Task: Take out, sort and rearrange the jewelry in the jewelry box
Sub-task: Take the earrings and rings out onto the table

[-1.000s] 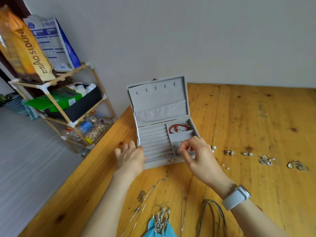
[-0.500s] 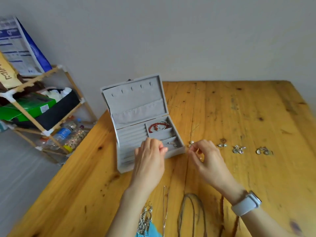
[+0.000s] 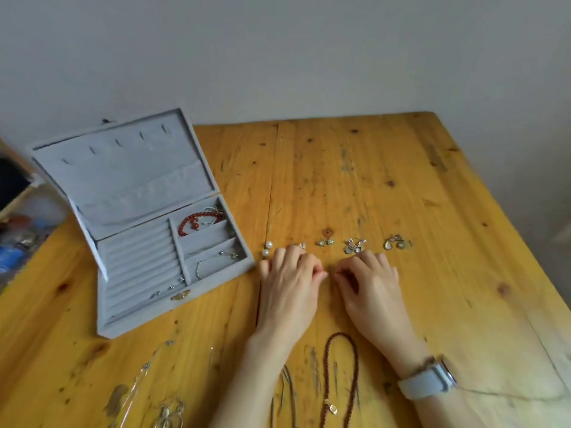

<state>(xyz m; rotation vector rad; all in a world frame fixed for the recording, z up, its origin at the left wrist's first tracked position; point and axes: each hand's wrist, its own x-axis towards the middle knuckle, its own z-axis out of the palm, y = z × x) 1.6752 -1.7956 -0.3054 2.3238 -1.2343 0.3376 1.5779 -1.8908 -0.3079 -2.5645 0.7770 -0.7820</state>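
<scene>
Table: bare yellow wood (image 3: 401, 186) against a plain grey wall; the view has swung right since a second ago, so the shelf has nearly left the frame and more bare wood shows.
Box: the grey jewelry box (image 3: 136, 273) stands open at the left, lid upright. A second ago both hands were at it; now neither touches it.
Still inside: a red bead bracelet (image 3: 197, 220) in the rear right compartment, a thin bangle (image 3: 213, 265) in the front right one, a few small rings (image 3: 168, 288) in the roll slots.
Pearls: two pearl studs (image 3: 267, 248) lie on the wood just right of the box.
Left hand: left hand (image 3: 289, 291) lies palm down near the pearls, fingers curled loosely; I cannot tell whether they pinch anything.
Right hand: right hand (image 3: 372, 288), watch on the wrist, has come away from the front right compartment and now rests curled close beside the left; its grasp is hidden too.
Earring row: three small silver pairs (image 3: 355, 245) sit in a line beyond the fingertips, running right.
Near edge: chains (image 3: 148, 381) and a brown cord necklace (image 3: 340, 375) lie below the wrists.
Meaning: the move from box to row suggests a small piece was just carried over for sorting. Taking out looks well advanced but unfinished.
</scene>
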